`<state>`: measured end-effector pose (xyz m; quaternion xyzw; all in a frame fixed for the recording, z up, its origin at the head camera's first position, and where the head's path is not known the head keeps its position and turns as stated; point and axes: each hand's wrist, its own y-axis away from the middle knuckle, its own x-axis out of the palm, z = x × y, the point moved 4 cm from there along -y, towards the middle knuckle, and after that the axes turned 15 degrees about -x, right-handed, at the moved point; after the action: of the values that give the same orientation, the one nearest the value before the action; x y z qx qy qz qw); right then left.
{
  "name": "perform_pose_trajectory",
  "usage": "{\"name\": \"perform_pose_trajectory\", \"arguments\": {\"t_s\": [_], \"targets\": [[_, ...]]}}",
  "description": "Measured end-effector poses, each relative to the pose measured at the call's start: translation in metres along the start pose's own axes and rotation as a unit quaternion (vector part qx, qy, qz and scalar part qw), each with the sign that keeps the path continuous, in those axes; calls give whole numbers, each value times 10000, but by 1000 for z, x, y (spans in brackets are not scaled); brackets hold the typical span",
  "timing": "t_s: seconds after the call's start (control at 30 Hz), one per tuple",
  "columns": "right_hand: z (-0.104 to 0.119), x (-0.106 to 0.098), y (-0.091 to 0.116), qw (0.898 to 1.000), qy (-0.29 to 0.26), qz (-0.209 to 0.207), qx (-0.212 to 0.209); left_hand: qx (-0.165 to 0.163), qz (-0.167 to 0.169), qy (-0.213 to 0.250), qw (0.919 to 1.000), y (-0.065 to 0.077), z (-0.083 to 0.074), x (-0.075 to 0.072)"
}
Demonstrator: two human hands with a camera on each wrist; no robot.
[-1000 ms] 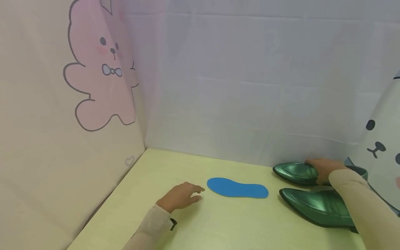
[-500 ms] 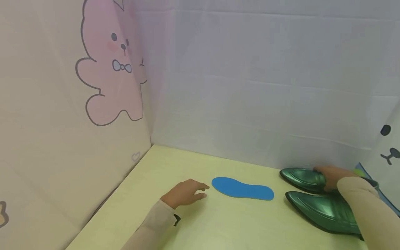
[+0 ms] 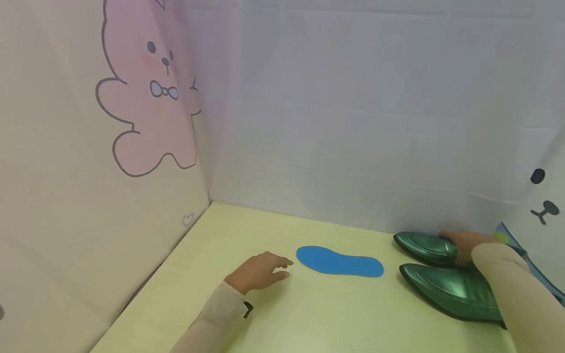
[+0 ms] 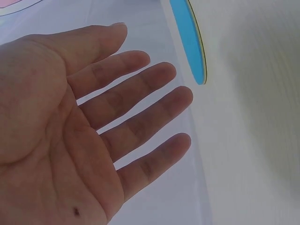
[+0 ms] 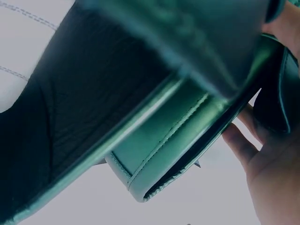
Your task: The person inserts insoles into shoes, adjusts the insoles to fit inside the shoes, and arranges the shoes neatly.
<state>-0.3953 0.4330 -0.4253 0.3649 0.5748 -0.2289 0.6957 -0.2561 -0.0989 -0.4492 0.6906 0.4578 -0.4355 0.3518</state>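
Note:
A pair of shiny green pointed shoes lies at the right of the table, toes to the left in the head view. My right hand [image 3: 467, 245] grips the far shoe [image 3: 425, 246] around its middle. The near shoe [image 3: 454, 289] sits beside it, partly behind my right sleeve. In the right wrist view the shoes' green sides and a dark lining [image 5: 93, 84] fill much of the picture, with my fingers [image 5: 240, 143] at the right. A flat blue insole [image 3: 340, 261] lies left of the shoes. My left hand [image 3: 258, 272] hovers near its left end, fingers extended, holding nothing.
The pale yellow table [image 3: 335, 314] meets a white cloth wall [image 3: 353, 122] behind the shoes. A side wall [image 3: 66, 196] with a pink bear print rises at the left. Another printed wall [image 3: 545, 235] borders the right, close to the shoes' heels.
The head view has shifted slightly. The far shoe, still gripped by my right hand, appears to have moved a little right and nearer the other shoe. My left hand stays by the insole.

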Motion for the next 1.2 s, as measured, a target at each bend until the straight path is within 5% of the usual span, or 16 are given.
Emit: {"name": "perform_pose_trajectory", "arguments": {"t_s": [0.4, 0.73, 0.93, 1.2], "targets": [[4, 0, 4, 9997, -90, 13, 243, 59, 16, -22, 10000, 4, -3, -5], [4, 0, 6, 9998, -162, -76, 32, 66, 27, -11, 10000, 6, -4, -5], [4, -9, 9, 9983, -563, -154, -86, 131, -2, -5, 9999, 6, -6, -7], [21, -39, 22, 9974, 5, -553, -453, 162, 46, 81, 9998, 7, -8, -10]]}}
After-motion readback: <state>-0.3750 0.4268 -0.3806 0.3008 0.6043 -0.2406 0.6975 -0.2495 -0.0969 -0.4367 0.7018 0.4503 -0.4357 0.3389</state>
